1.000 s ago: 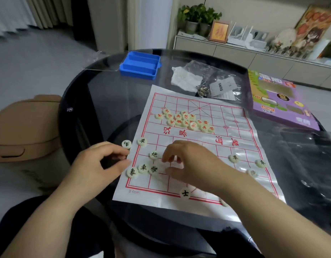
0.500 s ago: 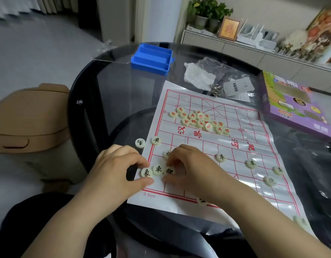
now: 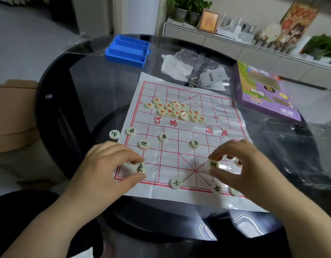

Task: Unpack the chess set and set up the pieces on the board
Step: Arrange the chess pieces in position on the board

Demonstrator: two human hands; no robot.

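Observation:
A white paper chess board (image 3: 179, 161) with a red grid lies on the glass table. A pile of red-lettered round pieces (image 3: 175, 109) sits on its far half. Black-lettered pieces are scattered on the near half, among them a cannon piece (image 3: 143, 144) and two advisor pieces (image 3: 175, 183) on the near edge. My left hand (image 3: 109, 164) pinches a black elephant piece (image 3: 140, 168) at the board's near left corner. My right hand (image 3: 241, 166) pinches another black piece (image 3: 213, 165) near the palace cross.
One black piece (image 3: 114, 134) lies off the board's left edge. A blue plastic tray (image 3: 128, 51) stands at the far left of the table (image 3: 68, 108), with a crumpled plastic bag (image 3: 194, 64) and a purple box (image 3: 263, 94) behind the board. A tan stool (image 3: 12, 116) is to the left.
My right hand moved from the board's near left area to the right with a black piece pinched. My left hand stays at the near left corner, now pinching the elephant piece.

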